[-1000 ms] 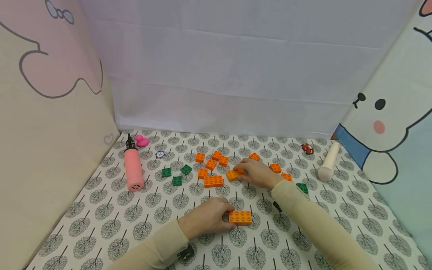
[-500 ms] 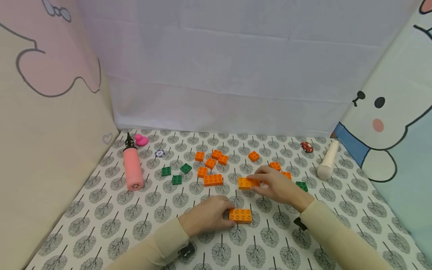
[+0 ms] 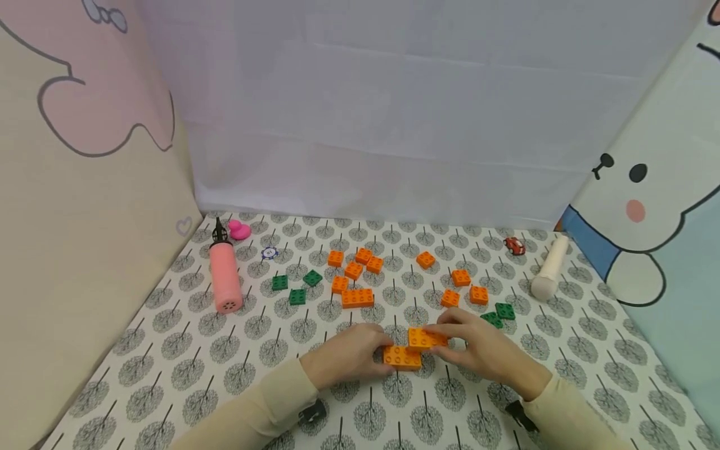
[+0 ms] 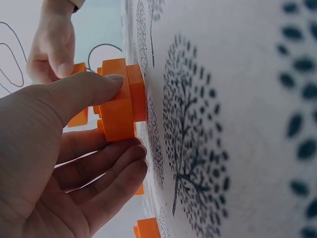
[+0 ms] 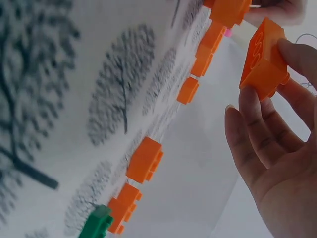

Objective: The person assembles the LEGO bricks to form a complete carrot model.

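My left hand (image 3: 351,357) pinches an orange building brick (image 3: 402,358) between thumb and fingers, low over the cloth. In the left wrist view a second orange piece (image 4: 136,92) shows under that held brick (image 4: 115,101), partly hidden by it. My right hand (image 3: 478,347) pinches another long orange brick (image 3: 419,339) by its right end. The right wrist view shows this brick (image 5: 266,58) raised off the table, its underside visible. It hangs just behind and above the left-hand brick, overlapping it in the head view; whether they touch I cannot tell.
Several orange bricks (image 3: 357,298) and green bricks (image 3: 279,282) lie farther back on the tree-patterned cloth (image 3: 270,375). A pink cylinder (image 3: 226,278), pink duck (image 3: 239,229) and round blue-white token (image 3: 269,253) sit left. A red toy car (image 3: 514,246) and white cylinder (image 3: 550,269) lie right.
My right hand has brought its orange brick toward me and slightly right, from beside the rear bricks to the left-hand brick. The left hand has stayed nearly still, keeping its grip.
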`<state>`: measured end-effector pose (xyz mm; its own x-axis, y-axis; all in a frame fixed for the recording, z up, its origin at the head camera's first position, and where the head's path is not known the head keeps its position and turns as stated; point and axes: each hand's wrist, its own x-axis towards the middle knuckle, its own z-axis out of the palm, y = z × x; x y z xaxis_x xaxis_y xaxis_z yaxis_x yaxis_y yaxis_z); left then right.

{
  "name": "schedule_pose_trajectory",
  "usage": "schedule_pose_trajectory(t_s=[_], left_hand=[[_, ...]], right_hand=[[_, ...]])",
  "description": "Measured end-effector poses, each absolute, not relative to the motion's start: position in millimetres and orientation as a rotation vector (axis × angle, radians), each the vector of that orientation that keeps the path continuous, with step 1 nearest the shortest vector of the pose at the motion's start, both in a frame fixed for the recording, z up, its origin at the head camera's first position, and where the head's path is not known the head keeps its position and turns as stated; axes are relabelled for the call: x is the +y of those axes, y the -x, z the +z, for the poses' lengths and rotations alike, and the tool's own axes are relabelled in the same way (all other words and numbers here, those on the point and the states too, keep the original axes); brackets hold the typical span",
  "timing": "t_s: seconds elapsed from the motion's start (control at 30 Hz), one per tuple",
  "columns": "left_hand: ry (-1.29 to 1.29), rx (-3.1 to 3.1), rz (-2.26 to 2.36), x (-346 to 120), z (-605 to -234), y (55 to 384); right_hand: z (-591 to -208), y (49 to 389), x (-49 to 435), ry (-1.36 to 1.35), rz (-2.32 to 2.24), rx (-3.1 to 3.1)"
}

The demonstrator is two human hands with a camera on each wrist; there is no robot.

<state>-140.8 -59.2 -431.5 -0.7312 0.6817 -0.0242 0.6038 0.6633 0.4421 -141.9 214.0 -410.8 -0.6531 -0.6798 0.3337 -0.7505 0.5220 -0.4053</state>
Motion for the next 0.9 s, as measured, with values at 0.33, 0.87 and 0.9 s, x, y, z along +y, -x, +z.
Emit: schedule_pose_trajectory(t_s=[0.33,0.87,0.9], left_hand=[[-1.071,2.693,0.636,-59,-431,140],[-1.077,2.695,0.613,-60,-431,141],[-1.074,2.692,0.618,-60,-431,140]], right_hand=[[-423,131,211,-1.202,0.845,-2.677],[-423,128,208,-1.219,0.837,-2.725],[-423,128,207,-1.213,0.832,-2.731]])
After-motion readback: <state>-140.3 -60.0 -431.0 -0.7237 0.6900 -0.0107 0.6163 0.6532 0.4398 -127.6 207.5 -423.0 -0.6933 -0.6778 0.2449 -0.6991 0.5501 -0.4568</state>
